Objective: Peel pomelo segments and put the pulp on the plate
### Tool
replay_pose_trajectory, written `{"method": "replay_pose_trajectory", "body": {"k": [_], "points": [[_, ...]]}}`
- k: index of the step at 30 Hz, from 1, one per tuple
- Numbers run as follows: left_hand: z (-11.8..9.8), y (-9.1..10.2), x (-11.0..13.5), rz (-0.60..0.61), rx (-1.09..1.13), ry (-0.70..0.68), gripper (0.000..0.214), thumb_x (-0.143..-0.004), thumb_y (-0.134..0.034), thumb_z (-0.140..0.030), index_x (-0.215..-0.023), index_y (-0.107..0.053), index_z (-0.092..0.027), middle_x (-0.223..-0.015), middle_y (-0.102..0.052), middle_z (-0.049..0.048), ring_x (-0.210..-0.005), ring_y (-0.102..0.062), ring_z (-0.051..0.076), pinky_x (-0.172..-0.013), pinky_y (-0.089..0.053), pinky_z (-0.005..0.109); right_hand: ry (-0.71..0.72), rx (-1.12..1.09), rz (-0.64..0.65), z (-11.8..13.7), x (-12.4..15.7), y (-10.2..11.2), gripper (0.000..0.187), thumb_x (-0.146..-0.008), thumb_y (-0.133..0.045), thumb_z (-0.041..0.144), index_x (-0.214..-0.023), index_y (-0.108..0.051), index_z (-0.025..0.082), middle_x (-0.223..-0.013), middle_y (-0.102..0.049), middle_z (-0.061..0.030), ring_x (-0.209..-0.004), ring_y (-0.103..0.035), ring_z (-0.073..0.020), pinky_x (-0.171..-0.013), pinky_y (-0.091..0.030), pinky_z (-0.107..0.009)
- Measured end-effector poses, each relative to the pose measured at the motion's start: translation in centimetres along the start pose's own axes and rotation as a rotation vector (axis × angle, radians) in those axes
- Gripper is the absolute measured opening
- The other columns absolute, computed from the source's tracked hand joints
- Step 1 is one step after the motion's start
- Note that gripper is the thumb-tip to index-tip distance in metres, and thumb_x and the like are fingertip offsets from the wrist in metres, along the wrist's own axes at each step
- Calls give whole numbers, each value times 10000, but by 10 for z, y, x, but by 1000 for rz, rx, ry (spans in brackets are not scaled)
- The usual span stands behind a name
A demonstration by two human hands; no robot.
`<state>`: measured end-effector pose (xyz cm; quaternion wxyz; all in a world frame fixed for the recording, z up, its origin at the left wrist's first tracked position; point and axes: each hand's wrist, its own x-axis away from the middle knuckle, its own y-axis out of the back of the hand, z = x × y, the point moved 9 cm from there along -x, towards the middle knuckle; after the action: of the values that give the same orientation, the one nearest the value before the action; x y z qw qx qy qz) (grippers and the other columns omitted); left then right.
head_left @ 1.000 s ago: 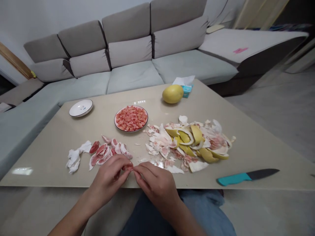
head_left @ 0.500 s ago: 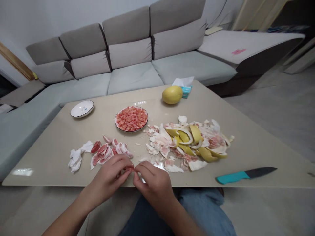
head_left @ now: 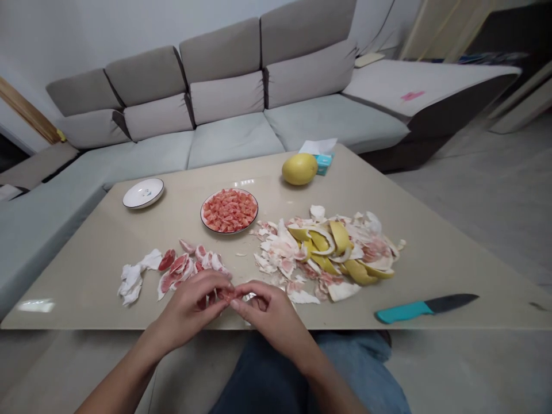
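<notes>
Close to the table's front edge, my left hand [head_left: 196,307] is closed around a small reddish pomelo segment [head_left: 225,294], mostly hidden by the fingers. My right hand [head_left: 269,313] meets it fingertip to fingertip, pinching at the segment's right end. Just beyond my left hand lie several pink pomelo segments [head_left: 179,269], some with white membrane on them. Farther back, a dark-rimmed plate [head_left: 202,223] bears a heap of peeled pomelo flesh [head_left: 230,210]. Right of my hands spreads a pile of yellow pomelo rind [head_left: 361,272] and white membrane scraps [head_left: 282,247].
A knife [head_left: 403,311] with a teal handle lies at the front right, blade pointing right. A whole pomelo [head_left: 299,169] sits at the back beside a tissue pack [head_left: 323,163]. A white plate [head_left: 144,194] and crumpled tissue [head_left: 130,283] are on the left.
The fingers have shifted around the segment, and more of its reddish flesh shows. My right hand has turned slightly, its thumb now across the segment's end. The things on the table lie as before.
</notes>
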<state>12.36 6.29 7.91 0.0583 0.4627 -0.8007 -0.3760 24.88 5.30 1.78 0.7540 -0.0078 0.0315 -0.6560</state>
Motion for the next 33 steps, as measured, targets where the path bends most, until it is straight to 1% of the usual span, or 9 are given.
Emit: {"method": "replay_pose_trajectory", "body": {"k": [2,4,8,10,13,15,21,26,33], "points": [[2,3,0,-39,52,36,212,-849,-636,-158,-1042,-666,-240,-1139,-654,103,-971,-625,210,-778,-506,299,-14,-34,-24,-2,0,2,155,-775,-694,309,-840,-734,174,-718,-654,1,-426,-275,-52,-389,-173,-194],[16,2,4,-84,193,167,254,-837,-649,-175,-1082,-650,-242,-1149,-623,103,-846,-613,175,-639,-480,245,-42,-65,-59,-4,0,6,200,-780,-702,338,-893,-736,176,-751,-665,-10,-451,-275,-57,-409,-182,-196],[47,-27,18,-29,672,466,333,-804,-720,-298,-1108,-614,-214,-671,-560,-33,-516,-426,73,-466,-298,173,-22,-38,-102,-2,0,9,211,-791,-703,353,-918,-748,191,-790,-676,-21,-482,-290,-69,-442,-215,-210],[52,-33,20,-57,769,513,309,-785,-745,-323,-1046,-640,-195,-689,-587,-24,-518,-416,61,-470,-283,170,9,-10,-99,0,1,7,183,-786,-704,330,-899,-750,193,-799,-669,-19,-480,-303,-68,-446,-228,-215],[50,-27,17,-134,694,492,190,-796,-738,-306,-916,-686,-168,-874,-683,48,-685,-551,108,-568,-382,192,34,54,-101,3,2,6,173,-761,-722,278,-911,-738,193,-789,-654,-6,-473,-324,-67,-448,-246,-218],[45,-22,13,-139,604,462,165,-805,-729,-304,-882,-701,-161,-887,-700,61,-759,-584,138,-641,-422,215,67,105,-115,6,2,7,160,-752,-732,251,-903,-733,196,-795,-655,-2,-477,-343,-69,-455,-265,-219],[33,-11,7,-135,389,403,168,-808,-715,-332,-870,-715,-176,-862,-700,48,-685,-547,131,-632,-423,235,130,164,-126,13,2,7,116,-770,-719,233,-879,-737,199,-815,-658,-2,-473,-358,-68,-466,-290,-225],[36,-13,8,-88,367,425,179,-798,-720,-334,-872,-715,-172,-780,-672,24,-645,-505,118,-583,-380,220,64,142,-99,7,1,6,125,-787,-709,284,-858,-759,194,-676,-592,14,-491,-359,-86,-473,-268,-233],[45,-19,11,-72,490,485,184,-765,-752,-331,-835,-703,-168,-766,-658,12,-672,-509,118,-606,-381,216,-121,-12,-31,-15,3,-1,243,-761,-717,392,-850,-746,168,-477,-311,87,-461,-256,-83,-451,-183,-227]]}}
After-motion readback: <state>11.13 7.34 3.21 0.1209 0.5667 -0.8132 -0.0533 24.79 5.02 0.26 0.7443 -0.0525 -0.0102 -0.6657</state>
